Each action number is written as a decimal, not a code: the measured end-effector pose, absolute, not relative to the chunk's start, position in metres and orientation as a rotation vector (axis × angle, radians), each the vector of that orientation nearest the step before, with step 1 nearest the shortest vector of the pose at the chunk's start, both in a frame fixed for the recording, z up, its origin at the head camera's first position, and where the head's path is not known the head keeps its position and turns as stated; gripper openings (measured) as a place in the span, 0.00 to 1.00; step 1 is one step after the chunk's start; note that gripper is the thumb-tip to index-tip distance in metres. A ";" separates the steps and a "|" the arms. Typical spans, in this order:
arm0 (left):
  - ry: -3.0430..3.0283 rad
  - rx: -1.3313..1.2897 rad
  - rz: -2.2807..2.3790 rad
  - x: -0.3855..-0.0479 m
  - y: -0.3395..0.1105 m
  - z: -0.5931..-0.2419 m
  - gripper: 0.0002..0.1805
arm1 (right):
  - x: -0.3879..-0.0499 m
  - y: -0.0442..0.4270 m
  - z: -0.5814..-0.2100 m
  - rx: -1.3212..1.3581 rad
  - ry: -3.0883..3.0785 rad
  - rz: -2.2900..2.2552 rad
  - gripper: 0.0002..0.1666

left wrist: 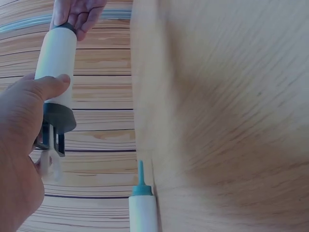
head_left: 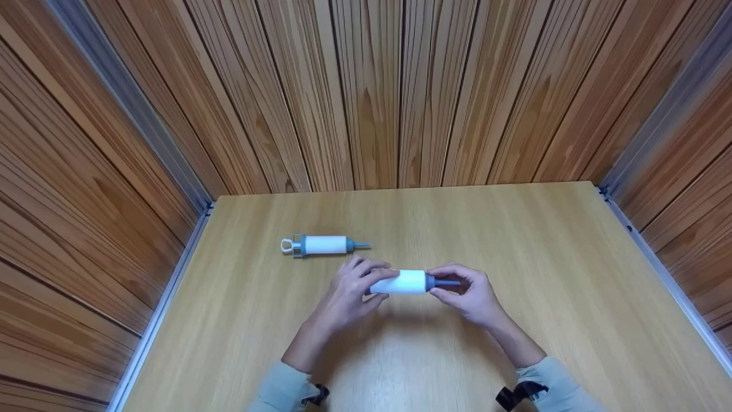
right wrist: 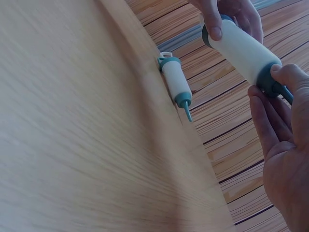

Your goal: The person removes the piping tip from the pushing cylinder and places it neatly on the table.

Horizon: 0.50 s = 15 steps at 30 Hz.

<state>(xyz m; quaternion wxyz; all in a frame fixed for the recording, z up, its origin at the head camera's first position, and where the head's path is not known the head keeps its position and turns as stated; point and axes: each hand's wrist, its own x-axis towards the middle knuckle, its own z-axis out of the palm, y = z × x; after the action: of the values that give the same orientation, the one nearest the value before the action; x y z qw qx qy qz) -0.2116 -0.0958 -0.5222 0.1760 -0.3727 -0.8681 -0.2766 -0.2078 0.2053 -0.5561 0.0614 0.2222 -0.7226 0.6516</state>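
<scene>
A large syringe with a white barrel (head_left: 410,281) and blue-green ends is held level above the table between both hands. My left hand (head_left: 351,289) grips the barrel near its handle end; the left wrist view shows the thumb (left wrist: 53,87) lying along it and a pale pull handle (left wrist: 50,164) below. My right hand (head_left: 472,294) pinches the blue-green nozzle cap (right wrist: 266,79) at the other end, and the thin nozzle (head_left: 447,282) points right. A second syringe (head_left: 326,245) of the same look lies on the table beyond the left hand, its ring handle to the left.
The wooden table (head_left: 240,343) spans the space under the hands. Wood-plank walls (head_left: 366,97) rise at the back and on both sides, with metal rails (head_left: 154,320) along the table's side edges. Dark straps (head_left: 521,393) circle the wrists over the sleeves.
</scene>
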 end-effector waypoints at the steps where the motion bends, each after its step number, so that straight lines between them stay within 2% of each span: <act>1: -2.454 -1.063 -0.787 -0.211 -0.096 -0.521 0.27 | -0.207 0.205 -0.556 0.682 -2.178 1.970 0.18; 15: -2.534 -1.042 -0.899 -0.208 -0.092 -0.512 0.28 | -0.198 0.206 -0.551 0.785 -2.104 1.982 0.20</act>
<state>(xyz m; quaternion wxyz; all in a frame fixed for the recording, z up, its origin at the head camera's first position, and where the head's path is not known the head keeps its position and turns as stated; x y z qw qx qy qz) -0.2078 -0.0924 -0.5117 0.1284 -0.3584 -0.8714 -0.3092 -0.1978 0.2063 -0.5513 0.0730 0.2615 -0.7006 0.6599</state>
